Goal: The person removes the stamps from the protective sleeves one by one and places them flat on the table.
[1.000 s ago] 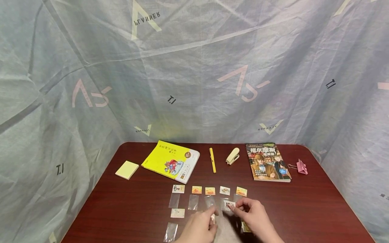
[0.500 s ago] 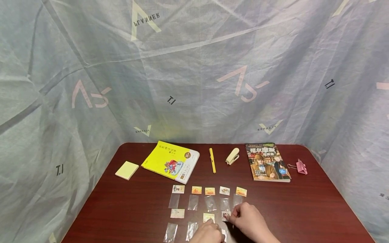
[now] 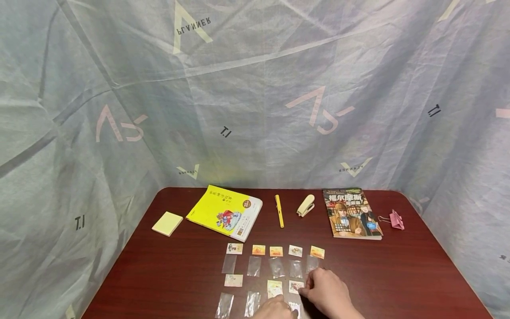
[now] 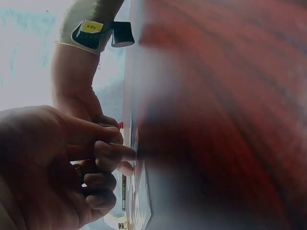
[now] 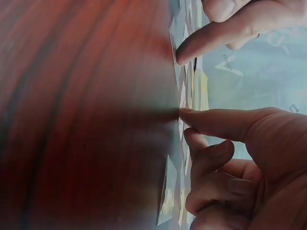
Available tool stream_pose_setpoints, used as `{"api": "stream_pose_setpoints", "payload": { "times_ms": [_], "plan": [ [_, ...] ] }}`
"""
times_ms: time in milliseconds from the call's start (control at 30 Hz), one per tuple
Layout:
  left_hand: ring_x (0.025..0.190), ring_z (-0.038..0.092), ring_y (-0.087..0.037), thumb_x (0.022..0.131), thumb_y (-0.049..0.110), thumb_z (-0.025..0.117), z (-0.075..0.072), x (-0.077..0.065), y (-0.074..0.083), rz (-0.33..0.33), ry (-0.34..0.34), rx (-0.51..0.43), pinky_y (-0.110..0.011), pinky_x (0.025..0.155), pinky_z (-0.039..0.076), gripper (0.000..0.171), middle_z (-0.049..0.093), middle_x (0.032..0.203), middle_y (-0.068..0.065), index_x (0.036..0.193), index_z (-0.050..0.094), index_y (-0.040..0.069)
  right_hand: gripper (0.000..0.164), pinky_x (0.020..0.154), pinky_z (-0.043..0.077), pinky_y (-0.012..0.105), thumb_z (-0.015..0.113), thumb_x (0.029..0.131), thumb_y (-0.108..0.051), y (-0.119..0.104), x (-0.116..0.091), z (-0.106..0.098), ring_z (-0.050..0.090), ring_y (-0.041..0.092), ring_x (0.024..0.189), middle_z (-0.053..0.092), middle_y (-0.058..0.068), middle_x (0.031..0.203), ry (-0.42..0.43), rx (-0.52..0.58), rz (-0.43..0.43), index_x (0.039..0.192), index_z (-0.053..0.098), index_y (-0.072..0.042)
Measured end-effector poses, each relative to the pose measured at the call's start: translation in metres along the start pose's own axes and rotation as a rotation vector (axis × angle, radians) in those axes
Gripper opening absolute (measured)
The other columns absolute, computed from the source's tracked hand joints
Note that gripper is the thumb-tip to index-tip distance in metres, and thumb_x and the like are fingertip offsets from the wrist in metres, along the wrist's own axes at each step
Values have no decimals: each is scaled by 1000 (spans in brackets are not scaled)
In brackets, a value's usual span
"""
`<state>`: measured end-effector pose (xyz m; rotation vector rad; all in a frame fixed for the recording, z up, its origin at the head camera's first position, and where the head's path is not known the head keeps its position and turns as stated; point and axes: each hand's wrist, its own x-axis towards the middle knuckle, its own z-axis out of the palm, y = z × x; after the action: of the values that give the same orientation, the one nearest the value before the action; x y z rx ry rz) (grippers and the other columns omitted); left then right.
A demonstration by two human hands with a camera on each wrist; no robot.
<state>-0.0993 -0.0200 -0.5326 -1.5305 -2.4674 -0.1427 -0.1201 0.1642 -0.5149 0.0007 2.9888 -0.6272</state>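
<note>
A small picture stamp (image 3: 296,286) lies flat in the nearer row, its lower right edge under the fingertips of my right hand (image 3: 328,292). The right wrist view shows that thumb (image 5: 206,120) stretched out with its tip down on the stamp, the other fingers bent beside it. My left hand (image 3: 275,309) is at the lower frame edge, close below a yellowish stamp (image 3: 274,285). In the right wrist view its index finger (image 5: 211,40) reaches straight down to the flat pieces. Another patterned piece (image 3: 294,307) lies between the hands, partly hidden.
Behind the hands run a row of stamps (image 3: 258,250) and several clear plastic sleeves (image 3: 253,266). A yellow book (image 3: 223,210), yellow pen (image 3: 279,212), cream stapler (image 3: 305,206), comic-style book (image 3: 350,215), pink binder clip (image 3: 396,219) and sticky notes (image 3: 167,223) lie farther back.
My right hand has brought the stamp down toward me from over the sleeves and laid it flat. My left hand has drawn back toward the near edge, uncovering the yellowish stamp and a sleeve.
</note>
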Motion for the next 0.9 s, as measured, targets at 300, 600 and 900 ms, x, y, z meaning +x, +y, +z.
{"api": "stream_pose_setpoints", "payload": {
  "times_ms": [300, 600, 900],
  "plan": [
    [51, 42, 10, 76, 37, 67, -2, 1, 0, 27, 20, 64, -7, 52, 24, 14, 61, 57, 20, 83, 71, 25, 36, 47, 34, 35, 72, 74, -45, 8, -2, -17, 45, 15, 53, 48, -4, 54, 9, -19, 62, 63, 51, -18],
    [50, 29, 7, 83, 23, 62, -19, -1, -4, -170, 0, -301, -7, 43, 20, 30, 40, 46, 16, 55, 51, 21, 57, 50, 38, 41, 77, 59, -60, 23, -6, -18, 50, 19, 57, 53, 3, 61, -46, -75, 105, 69, 53, -9],
    [51, 25, 6, 82, 19, 61, -20, -4, -7, -188, 50, -302, -7, 45, 18, 32, 34, 46, 15, 53, 48, 21, 38, 51, 38, 39, 83, 61, -36, 23, -9, -20, 47, 17, 54, 50, -1, 57, -14, -81, 47, 58, 51, -15]
  ]
}}
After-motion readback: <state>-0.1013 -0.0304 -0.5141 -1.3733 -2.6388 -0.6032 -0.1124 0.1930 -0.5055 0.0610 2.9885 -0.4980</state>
